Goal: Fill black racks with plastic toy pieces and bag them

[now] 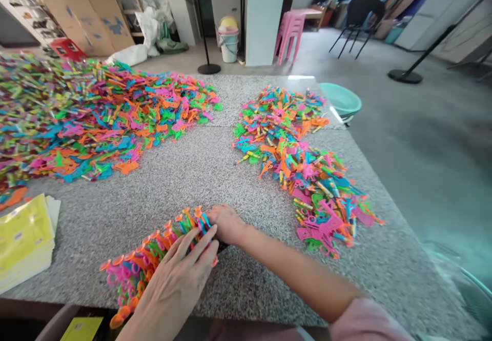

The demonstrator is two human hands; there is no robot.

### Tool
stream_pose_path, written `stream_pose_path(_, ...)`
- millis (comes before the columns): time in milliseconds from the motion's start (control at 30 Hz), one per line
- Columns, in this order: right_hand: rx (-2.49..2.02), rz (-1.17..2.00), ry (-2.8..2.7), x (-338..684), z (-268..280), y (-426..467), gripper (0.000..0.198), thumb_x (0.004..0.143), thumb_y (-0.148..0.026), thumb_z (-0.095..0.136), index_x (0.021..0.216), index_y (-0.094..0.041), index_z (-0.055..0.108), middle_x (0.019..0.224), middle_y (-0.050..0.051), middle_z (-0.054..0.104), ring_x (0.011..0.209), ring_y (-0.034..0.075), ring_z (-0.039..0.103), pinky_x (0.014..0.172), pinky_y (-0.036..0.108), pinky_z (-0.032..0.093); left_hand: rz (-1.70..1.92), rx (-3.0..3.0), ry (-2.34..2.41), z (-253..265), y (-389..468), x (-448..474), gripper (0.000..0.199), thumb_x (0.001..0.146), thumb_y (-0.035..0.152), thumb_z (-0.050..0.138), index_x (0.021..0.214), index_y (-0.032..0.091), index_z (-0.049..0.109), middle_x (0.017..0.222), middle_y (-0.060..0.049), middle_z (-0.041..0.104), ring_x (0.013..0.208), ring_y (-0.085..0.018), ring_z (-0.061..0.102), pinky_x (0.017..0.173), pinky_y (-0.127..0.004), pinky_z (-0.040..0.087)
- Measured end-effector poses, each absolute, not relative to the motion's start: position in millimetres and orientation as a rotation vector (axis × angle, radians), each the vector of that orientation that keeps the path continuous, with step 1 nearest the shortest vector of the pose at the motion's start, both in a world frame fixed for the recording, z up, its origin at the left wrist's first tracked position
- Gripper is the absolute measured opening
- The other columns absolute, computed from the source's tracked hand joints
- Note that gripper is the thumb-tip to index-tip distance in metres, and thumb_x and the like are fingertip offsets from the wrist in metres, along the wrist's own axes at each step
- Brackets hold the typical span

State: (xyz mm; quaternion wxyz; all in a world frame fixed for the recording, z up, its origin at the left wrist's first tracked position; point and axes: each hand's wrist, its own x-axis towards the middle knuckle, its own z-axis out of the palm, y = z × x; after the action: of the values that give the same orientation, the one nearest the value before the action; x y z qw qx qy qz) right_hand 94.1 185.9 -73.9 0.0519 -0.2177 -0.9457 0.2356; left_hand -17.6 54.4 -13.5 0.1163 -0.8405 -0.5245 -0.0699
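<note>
A dense row of small colourful plastic toys [154,248], in orange, pink, green and blue with orange disc-shaped ends, lies slantwise near the table's front edge. Across the right part of this row rests my left hand [180,274], its fingers stretched out over the toys. My right hand [226,223] is at the row's right end with its fingers curled in, close to the left fingertips. A dark edge shows beneath the right hand; most of its fingers and whatever they grip are hidden.
A big heap of similar plastic pieces [115,120] covers the table's far left. Another pile [300,161] stretches along the right side. Yellow printed cards [26,238] are stacked at the left edge. Beyond the speckled tabletop [192,166] stands a turquoise basin [341,100].
</note>
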Motion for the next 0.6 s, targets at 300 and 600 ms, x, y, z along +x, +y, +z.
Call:
stream_pose_path(300, -1.382, 0.000, -2.581, 176.6, -71.8, 267.8, 0.037, 0.091, -0.006, 0.046, 0.125, -0.013, 0.058, 0.125, 0.016, 0.060, 0.111, 0.024, 0.054, 0.090, 0.035, 0.045, -0.239, -2.422, -1.551, -28.8, 56.3, -23.8, 0.034, 0.099, 0.024, 0.035, 0.117, 0.022, 0.064, 0.122, -0.002, 0.068, 0.116, -0.023, 0.058, 0.092, -0.037, 0.055)
stream_pose_path(600, -1.001, -0.007, -3.002, 137.3, -60.4, 227.0, 0.018, 0.086, -0.010, 0.055, 0.100, -0.009, 0.067, 0.107, 0.017, 0.063, 0.097, 0.024, 0.058, 0.074, 0.032, 0.051, -0.209, -2.451, -1.589, -14.1, 55.1, -15.9, 0.031, 0.098, 0.020, 0.039, 0.117, 0.020, 0.064, 0.125, -0.003, 0.067, 0.118, -0.023, 0.056, 0.096, -0.038, 0.053)
